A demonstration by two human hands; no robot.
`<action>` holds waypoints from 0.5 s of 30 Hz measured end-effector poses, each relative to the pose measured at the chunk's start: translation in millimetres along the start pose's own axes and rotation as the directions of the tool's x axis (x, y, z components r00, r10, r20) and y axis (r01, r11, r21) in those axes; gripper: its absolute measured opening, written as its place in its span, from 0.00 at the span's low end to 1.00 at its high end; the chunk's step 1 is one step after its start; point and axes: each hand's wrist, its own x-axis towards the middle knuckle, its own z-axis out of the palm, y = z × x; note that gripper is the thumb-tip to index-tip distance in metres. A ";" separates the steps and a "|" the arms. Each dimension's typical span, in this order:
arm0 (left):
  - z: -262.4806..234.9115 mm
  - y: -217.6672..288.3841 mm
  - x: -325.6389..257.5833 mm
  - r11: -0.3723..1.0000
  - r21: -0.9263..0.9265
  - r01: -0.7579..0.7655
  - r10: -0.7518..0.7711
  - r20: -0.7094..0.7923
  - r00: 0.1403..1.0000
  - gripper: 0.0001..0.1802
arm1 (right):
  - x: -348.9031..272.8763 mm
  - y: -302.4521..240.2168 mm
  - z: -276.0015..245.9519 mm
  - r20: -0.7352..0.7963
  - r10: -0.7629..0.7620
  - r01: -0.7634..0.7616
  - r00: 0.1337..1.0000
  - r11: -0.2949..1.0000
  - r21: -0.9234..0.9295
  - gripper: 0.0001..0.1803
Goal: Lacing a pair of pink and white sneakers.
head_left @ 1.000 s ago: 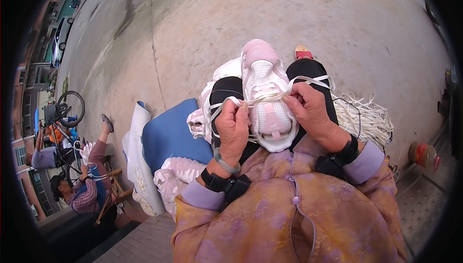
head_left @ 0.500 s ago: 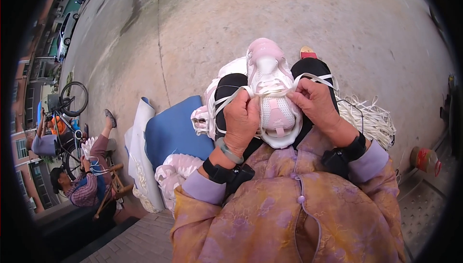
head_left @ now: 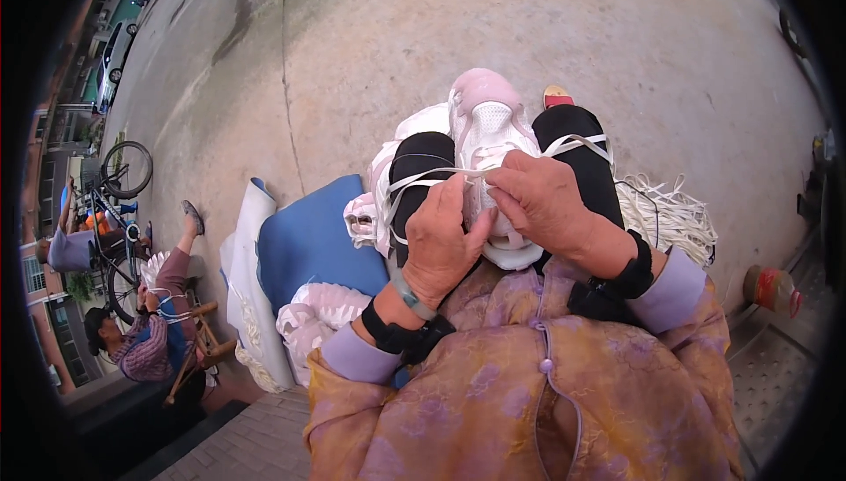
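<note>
A pink-and-white sneaker (head_left: pixel 485 89) rests between my black-clad knees, its toe pointing away from me and its heel toward my lap. White shoelaces (head_left: pixel 421 178) trail from it over both knees. My right hand (head_left: pixel 542 203) is closed over the shoe's upper, thumb and fingers pinching a lace. Beside it, my left hand (head_left: pixel 441 238) has its thumb spread away from the fingers, whose tips reach up to the stretched lace. My hands hide much of the shoe's tongue and eyelets.
More pink-and-white sneakers (head_left: pixel 322 313) lie at my left near a blue sheet (head_left: pixel 308 234). A heap of white laces (head_left: pixel 670 216) sits at my right, with a plastic bottle (head_left: pixel 771 291) beyond. Far left, a seated person (head_left: pixel 145 340) handles white laces near a bicycle (head_left: pixel 128 168).
My right hand has moved left across the shoe toward my left hand. My left thumb has come away from its fingers, and that hand sits slightly lower.
</note>
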 end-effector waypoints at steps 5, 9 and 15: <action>5.1 -4.4 -4.9 0.848 -0.445 0.287 -0.283 0.077 0.956 0.19 | 3.8 -4.2 8.8 0.047 -0.027 0.036 0.999 0.981 -0.191 0.07; 7.1 -9.5 -7.7 0.833 -0.509 0.218 -0.227 0.045 0.973 0.14 | 1.4 -6.3 17.5 0.044 -0.089 0.097 0.995 0.960 -0.263 0.07; 11.2 -6.9 -8.3 0.918 -0.376 0.125 -0.147 -0.030 0.989 0.15 | -4.1 -15.4 18.1 0.140 -0.243 0.280 0.960 0.832 -0.479 0.06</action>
